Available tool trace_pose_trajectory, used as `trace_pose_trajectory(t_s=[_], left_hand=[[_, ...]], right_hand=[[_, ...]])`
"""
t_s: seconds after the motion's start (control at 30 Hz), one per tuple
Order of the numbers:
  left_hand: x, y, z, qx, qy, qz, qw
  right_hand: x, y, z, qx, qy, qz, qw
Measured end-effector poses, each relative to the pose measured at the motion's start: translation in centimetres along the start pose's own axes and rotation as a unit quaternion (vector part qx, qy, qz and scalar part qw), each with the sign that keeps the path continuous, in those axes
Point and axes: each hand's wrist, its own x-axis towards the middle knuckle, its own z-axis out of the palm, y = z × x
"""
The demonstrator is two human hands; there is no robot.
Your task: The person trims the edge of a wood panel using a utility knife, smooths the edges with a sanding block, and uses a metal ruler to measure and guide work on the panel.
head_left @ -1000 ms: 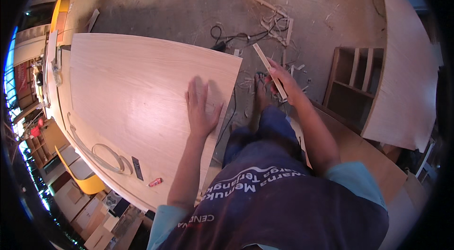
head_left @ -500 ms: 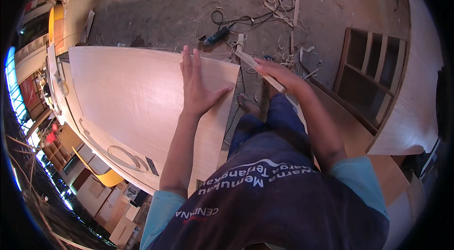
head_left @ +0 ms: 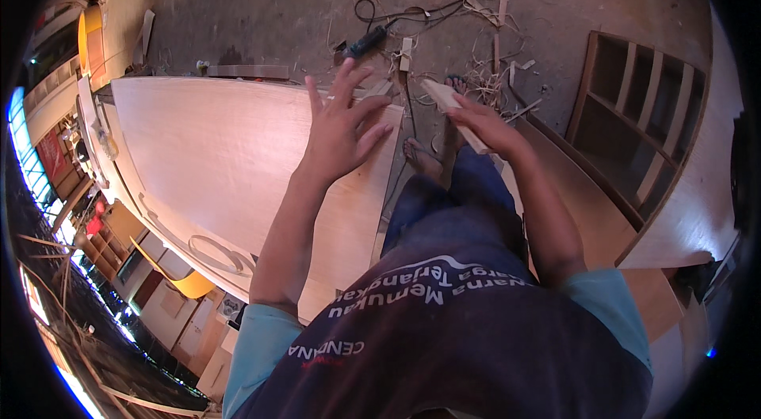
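A large pale wood panel (head_left: 214,149) lies in front of me on the left, with its narrow end nearest my legs. My left hand (head_left: 345,122) is over the panel's right end, fingers spread apart and holding nothing. It seems raised a little off the surface. My right hand (head_left: 487,130) grips a short flat wooden strip (head_left: 445,95), fingers along its upper side. The strip is tilted and stands off the panel's right edge, above my feet; its underside is hidden.
A corded power tool (head_left: 366,42) lies on the floor (head_left: 269,7) beyond the panel. Wood strips and curled shavings (head_left: 479,86) are scattered near my feet. At right stands a wooden cabinet frame (head_left: 634,122) with compartments. A coiled edging strip (head_left: 214,252) rests along the panel's left side.
My left hand has gone from flat on the panel to a looser, raised pose with bent fingers. My right hand has shifted slightly right with the strip, away from the panel's corner.
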Motion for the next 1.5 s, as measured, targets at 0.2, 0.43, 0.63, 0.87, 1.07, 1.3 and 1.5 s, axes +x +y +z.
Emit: trace_pose_trajectory(t_s=[0.2,0.43,0.63,0.87,1.07,1.3,1.5], left_hand=[[2.6,1.0,-0.7,-0.044,-0.114,-0.007,0.993],[4.2,-0.7,-1.6,-0.151,-0.137,-0.041,0.978],[3.6,-3.0,-1.6,-0.115,-0.084,-0.014,0.99],[0.2,-5.6,-1.6,-0.015,0.064,-0.049,0.997],[-4.5,-7.6,2.2,0.052,0.302,-0.183,0.934],[-7.5,-2.2,6.4,0.053,0.27,-0.176,0.945],[-12.4,3.9,9.4,0.015,0.238,-0.168,0.957]], right_hand=[[-3.4,-0.4,-2.5,0.072,0.046,0.036,0.996],[-3.7,-2.0,-1.7,0.056,0.039,0.023,0.997],[-3.5,-4.4,0.2,0.054,0.019,0.005,0.998],[-2.2,-5.1,-1.0,0.001,0.037,-0.026,0.999],[-1.6,-9.0,-0.8,0.033,0.077,-0.003,0.996],[-1.0,-14.8,-0.9,0.027,0.114,-0.026,0.993],[1.3,-19.0,-1.1,-0.014,0.146,-0.121,0.982]])
